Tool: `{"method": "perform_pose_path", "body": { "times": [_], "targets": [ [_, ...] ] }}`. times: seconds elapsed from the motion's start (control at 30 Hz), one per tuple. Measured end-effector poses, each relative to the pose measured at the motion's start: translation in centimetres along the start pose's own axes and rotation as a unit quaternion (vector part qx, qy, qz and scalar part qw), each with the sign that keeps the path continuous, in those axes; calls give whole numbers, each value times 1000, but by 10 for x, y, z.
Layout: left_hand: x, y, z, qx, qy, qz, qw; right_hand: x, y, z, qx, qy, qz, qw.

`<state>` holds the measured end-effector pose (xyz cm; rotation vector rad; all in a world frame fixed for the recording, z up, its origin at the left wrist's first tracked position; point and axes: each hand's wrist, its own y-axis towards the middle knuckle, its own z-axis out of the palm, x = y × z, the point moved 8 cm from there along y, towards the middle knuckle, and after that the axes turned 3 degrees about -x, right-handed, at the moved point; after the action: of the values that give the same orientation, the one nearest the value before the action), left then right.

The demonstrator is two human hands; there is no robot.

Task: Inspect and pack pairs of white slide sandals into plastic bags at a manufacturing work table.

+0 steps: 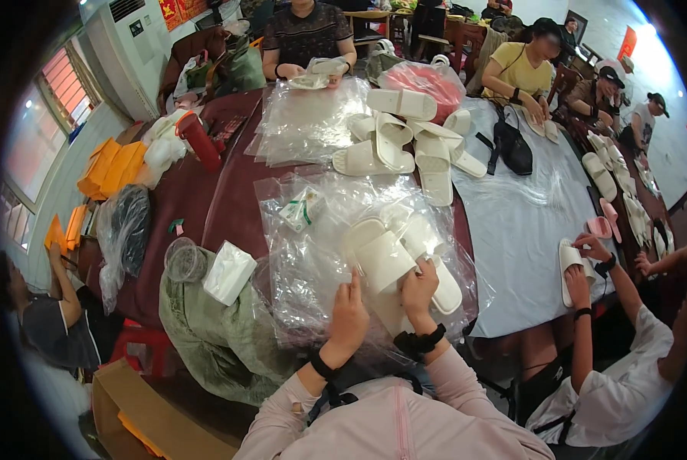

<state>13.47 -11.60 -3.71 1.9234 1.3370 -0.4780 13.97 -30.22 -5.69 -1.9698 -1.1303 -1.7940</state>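
In front of me lies a pair of cream slippers on a stack of clear plastic bags (297, 253). The left slipper (384, 263) has its broad strap facing up; the other slipper (444, 290) lies against its right side. My right hand (420, 291) is closed on the left slipper near the strap's right edge, its fingertips partly hidden. My left hand (346, 320) is at that slipper's left edge with a finger stretched out, and I see nothing held in it. Glare on the plastic blurs the slippers' far ends.
A pile of cream slippers (393, 142) lies beyond the bags. To the left are a tissue pack (229, 273), a clear plastic cup (185, 261) and a red bottle (198, 140). A co-worker at right handles a slipper (567, 268); others sit around the table.
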Motion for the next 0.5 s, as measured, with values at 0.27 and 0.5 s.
{"method": "perform_pose_path", "body": {
  "times": [0.27, 0.5],
  "targets": [
    [-56, 22, -9, -19, -48, 178, 983, 25, 17, -35, -34, 173, 92, 980],
    [-58, 21, 12, 16, -261, 40, 964, 1, 18, -73, 32, -22, 48, 998]
  ]
}}
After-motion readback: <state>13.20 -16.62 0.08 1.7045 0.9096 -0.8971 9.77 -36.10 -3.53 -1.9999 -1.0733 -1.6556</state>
